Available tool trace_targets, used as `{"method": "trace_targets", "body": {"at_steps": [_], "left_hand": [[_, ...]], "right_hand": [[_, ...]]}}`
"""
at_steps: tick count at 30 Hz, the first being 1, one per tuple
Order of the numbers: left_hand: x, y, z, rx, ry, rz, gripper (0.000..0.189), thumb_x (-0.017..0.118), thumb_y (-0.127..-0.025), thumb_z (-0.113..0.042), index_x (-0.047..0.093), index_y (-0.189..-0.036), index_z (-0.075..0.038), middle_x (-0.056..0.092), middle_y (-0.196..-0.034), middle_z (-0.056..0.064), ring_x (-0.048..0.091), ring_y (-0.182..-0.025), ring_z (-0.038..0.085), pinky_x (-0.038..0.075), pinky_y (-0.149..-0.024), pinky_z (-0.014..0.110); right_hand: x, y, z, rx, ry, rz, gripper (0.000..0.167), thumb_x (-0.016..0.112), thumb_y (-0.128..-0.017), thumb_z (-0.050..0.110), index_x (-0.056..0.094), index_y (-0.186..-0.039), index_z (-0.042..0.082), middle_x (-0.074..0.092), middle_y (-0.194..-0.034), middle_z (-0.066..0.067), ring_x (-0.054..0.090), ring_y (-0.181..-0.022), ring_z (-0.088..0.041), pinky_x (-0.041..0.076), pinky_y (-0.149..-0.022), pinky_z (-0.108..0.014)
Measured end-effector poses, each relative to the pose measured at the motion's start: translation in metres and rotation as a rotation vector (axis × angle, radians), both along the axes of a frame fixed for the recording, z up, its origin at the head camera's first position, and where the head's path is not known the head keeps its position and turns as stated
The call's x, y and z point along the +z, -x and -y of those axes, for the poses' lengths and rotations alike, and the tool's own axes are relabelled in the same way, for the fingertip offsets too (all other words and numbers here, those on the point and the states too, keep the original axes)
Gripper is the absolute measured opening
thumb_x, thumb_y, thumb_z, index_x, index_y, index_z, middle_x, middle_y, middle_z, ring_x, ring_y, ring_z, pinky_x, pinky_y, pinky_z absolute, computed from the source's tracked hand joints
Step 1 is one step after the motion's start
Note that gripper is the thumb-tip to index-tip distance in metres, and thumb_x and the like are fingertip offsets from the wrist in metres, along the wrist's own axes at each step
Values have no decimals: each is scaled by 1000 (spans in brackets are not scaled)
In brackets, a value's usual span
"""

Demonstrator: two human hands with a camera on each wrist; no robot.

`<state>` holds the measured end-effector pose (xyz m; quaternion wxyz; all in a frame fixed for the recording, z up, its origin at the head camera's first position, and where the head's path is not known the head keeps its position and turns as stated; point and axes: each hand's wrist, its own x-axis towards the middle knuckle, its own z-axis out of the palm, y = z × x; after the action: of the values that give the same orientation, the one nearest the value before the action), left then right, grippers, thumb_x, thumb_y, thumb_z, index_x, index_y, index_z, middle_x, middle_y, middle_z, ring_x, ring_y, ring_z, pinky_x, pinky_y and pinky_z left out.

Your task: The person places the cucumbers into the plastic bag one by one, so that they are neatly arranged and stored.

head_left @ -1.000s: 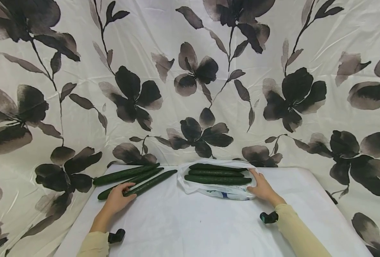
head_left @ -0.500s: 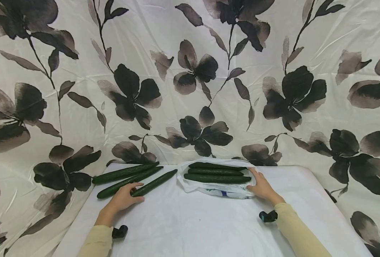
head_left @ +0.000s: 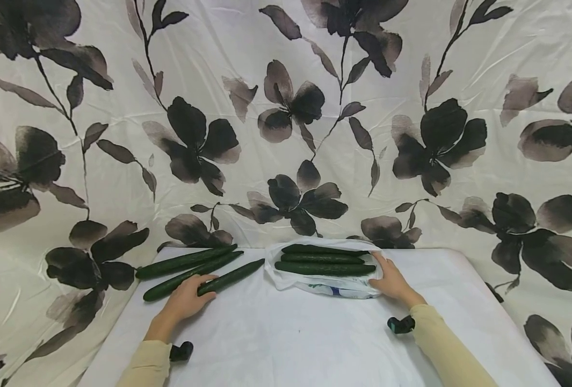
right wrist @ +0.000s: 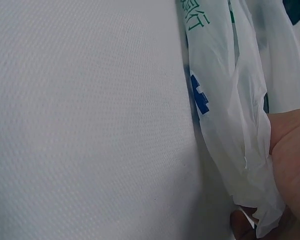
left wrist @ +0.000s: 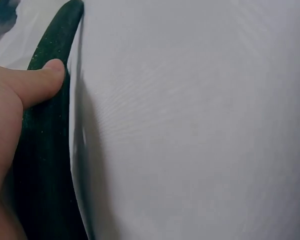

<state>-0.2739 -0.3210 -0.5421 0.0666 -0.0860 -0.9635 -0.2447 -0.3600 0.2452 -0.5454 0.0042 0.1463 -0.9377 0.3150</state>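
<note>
My left hand grips the near end of a dark green cucumber, which lies slanted on the white table. In the left wrist view, the thumb crosses the cucumber, and the other fingers are out of sight. Two more cucumbers lie just beyond that hand. My right hand holds the right edge of a white plastic bag with blue and green print. Three cucumbers rest side by side in the bag's mouth. Bag film runs into the right hand in the right wrist view.
White cloth covers the table. A white curtain with dark printed flowers hangs right behind the table's far edge. Small black devices are worn at both wrists.
My left hand has shifted right along the nearest cucumber, and its grip has settled farther from the other two. The right hand stays at the bag's edge. The head view has shifted slightly.
</note>
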Motion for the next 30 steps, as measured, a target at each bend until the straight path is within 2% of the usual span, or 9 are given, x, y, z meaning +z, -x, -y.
{"method": "trace_targets", "body": {"at_steps": [5,12,14,21,26,30], "left_hand": [[8,-7,9,21,14,-64,46,72,-90,-26,60,-134,-17,60,-120,13,54,-113,41,43,-86,63],[23,-23,23,53,-39,-65,47,69,-92,-25,56,-137,-16,51,-136,22,43,-125,48,34,-95,68],[27,-27,25,40,-66,-83,47,69,-92,-24,56,-137,-16,49,-138,22,41,-126,48,33,-96,68],[43,-34,25,-31,-113,-174,46,69,-93,-28,57,-135,-14,58,-120,9,53,-115,37,42,-91,61],[54,-36,18,-63,-137,-211,45,71,-91,-20,59,-134,-13,59,-118,7,55,-112,33,42,-91,58],[61,-37,6,-72,-129,-206,45,71,-91,-20,59,-133,-13,59,-118,7,56,-108,31,45,-88,56]], "right_hand": [[2,1,4,9,15,-13,93,78,-79,13,21,-151,0,31,-142,-37,33,-129,-55,30,-102,-66],[12,4,6,56,1,-39,108,84,-71,9,16,-154,3,30,-141,-38,34,-127,-53,34,-100,-65],[17,6,5,75,4,-26,112,86,-68,9,14,-154,3,30,-140,-39,34,-127,-54,34,-99,-65],[35,15,-1,163,23,27,123,91,-57,5,14,-152,-2,35,-138,-38,36,-125,-53,33,-100,-65],[38,18,2,131,41,82,123,91,-58,5,13,-153,-1,34,-140,-37,35,-126,-54,33,-100,-65],[37,16,6,80,85,129,122,88,-61,3,10,-155,2,26,-148,-35,29,-132,-54,28,-104,-65]]}}
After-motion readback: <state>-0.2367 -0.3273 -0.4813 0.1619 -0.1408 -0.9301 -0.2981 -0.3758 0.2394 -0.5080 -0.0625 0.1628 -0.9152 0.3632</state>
